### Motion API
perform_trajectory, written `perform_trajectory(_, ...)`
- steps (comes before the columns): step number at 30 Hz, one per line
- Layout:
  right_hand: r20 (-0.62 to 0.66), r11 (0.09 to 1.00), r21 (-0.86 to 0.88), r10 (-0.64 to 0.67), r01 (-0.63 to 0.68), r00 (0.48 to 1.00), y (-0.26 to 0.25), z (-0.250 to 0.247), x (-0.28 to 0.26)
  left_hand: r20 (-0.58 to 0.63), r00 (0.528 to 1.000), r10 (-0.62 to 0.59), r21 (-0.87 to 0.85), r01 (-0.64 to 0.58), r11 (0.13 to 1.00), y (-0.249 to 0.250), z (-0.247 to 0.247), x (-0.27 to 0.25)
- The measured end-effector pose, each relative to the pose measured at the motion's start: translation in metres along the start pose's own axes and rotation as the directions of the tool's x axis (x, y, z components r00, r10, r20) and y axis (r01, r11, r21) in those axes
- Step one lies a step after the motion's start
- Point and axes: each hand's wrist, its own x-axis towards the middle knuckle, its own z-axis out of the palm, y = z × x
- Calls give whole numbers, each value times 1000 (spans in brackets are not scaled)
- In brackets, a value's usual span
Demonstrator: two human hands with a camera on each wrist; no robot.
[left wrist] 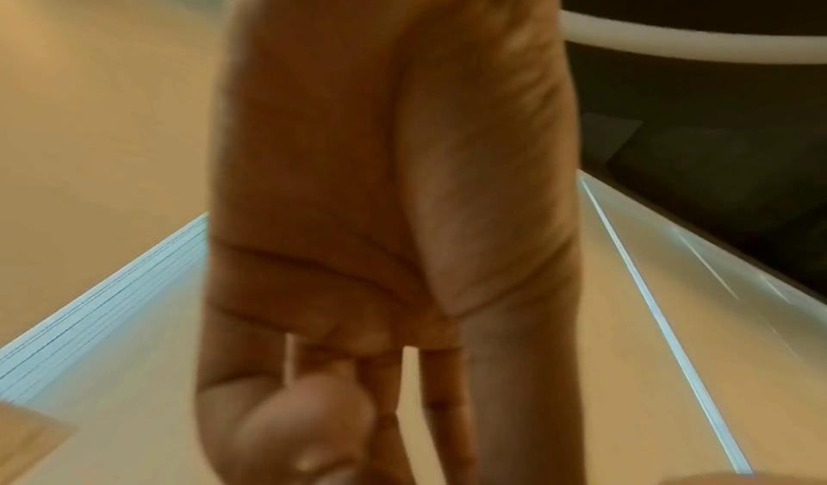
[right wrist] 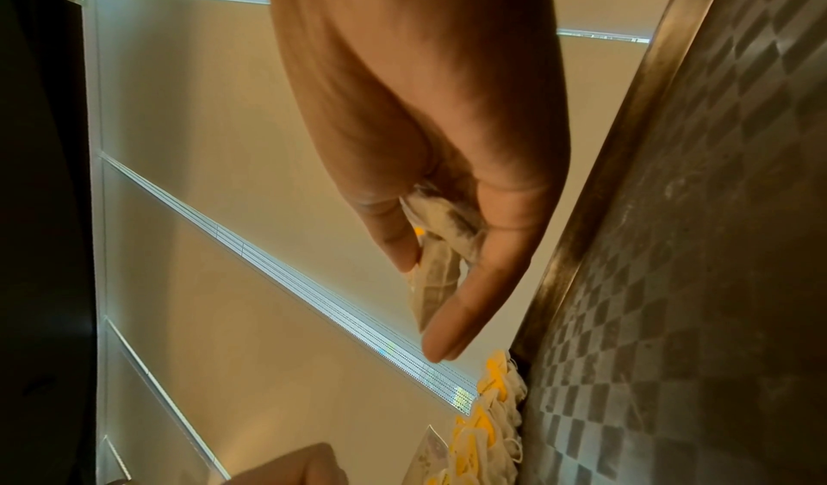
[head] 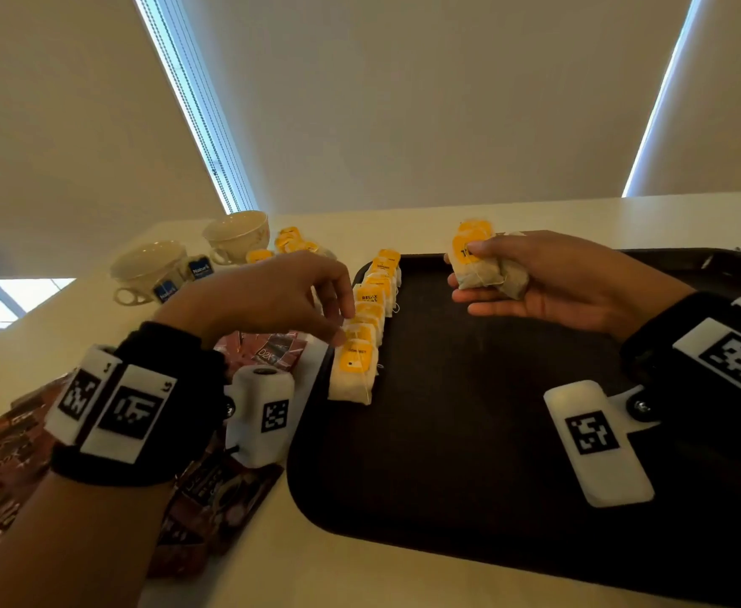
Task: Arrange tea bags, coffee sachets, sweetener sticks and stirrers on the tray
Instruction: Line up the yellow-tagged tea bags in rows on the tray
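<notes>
A black tray [head: 469, 432] lies on the pale table. A row of tea bags [head: 371, 309] with yellow tags runs along its left edge and also shows in the right wrist view as tea bags [right wrist: 492, 422] on the tray [right wrist: 671, 280]. My left hand [head: 342, 326] reaches over the row, its fingertips touching a bag near the front; the left wrist view shows this hand [left wrist: 358, 422] with nothing seen in its fingers. My right hand [head: 469, 274] hovers over the tray's far part and grips a bundle of tea bags [head: 482, 269], pinched between thumb and fingers [right wrist: 436, 280].
Brown coffee sachets [head: 9, 454] are spread on the table left of the tray, under my left forearm. At the back left are two cups [head: 149, 265], blue sweetener packets [head: 197, 269] and loose tea bags [head: 292, 241]. The tray's bare middle and right lie under my right wrist.
</notes>
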Motion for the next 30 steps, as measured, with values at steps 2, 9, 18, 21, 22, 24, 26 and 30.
perform_trajectory(2,0,1000,1,-1,1,1000,0,1,0,26,996,87,-35,-86,996,3,-7,-5)
perform_trajectory(9,-3,1000,3,8,-8,1000,-2,2,-2,329,944,13,45,-29,999,11,-5,-10)
perform_trajectory(18,51,993,-98,-54,58,997,-8,15,-13,-131,969,208,-129,-225,966,8,-20,-24)
perform_trajectory(21,148,976,-182,-90,117,985,-13,30,-24,-412,870,272,-106,-342,933,15,-22,-27)
perform_trajectory(22,190,973,-192,-94,131,977,-14,35,-28,-450,846,287,-84,-360,929,17,-20,-27)
perform_trajectory(24,278,964,-211,-102,164,955,-14,43,-35,-464,835,296,-38,-353,935,20,-17,-26)
perform_trajectory(26,336,960,-206,-114,191,935,-15,48,-40,-420,860,291,-12,-326,945,24,-12,-24)
perform_trajectory(30,339,981,-109,-114,159,934,-16,54,-43,-338,882,329,-87,-377,922,32,-4,-23)
